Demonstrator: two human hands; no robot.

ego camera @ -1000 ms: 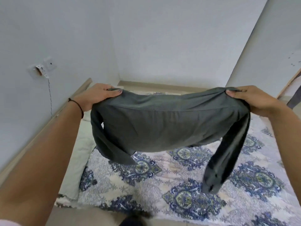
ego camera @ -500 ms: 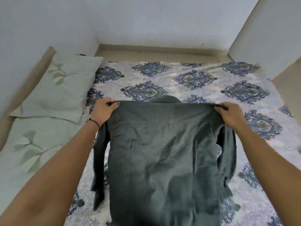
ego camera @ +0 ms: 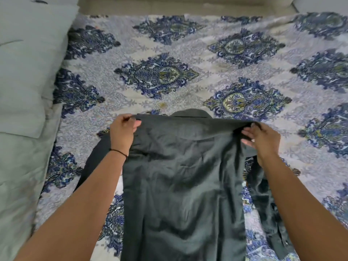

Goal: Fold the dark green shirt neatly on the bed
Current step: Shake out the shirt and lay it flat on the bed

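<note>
Where shirt point(ego camera: 178, 176) hung in air 1 s ago, head view now shows it laid flat on bed point(ego camera: 169, 44), collar away from person, sleeves loose at both sides. Judgement: spreading nearly done, folds not begun. Left hand point(ego camera: 123, 131) pinches left shoulder. Right hand point(ego camera: 263, 138) pinches right shoulder, fingers half straight. Shirt body runs between forearms.

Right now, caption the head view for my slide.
Left hand and right hand hold the dark green shirt at its shoulders on the patterned bedspread.
</note>
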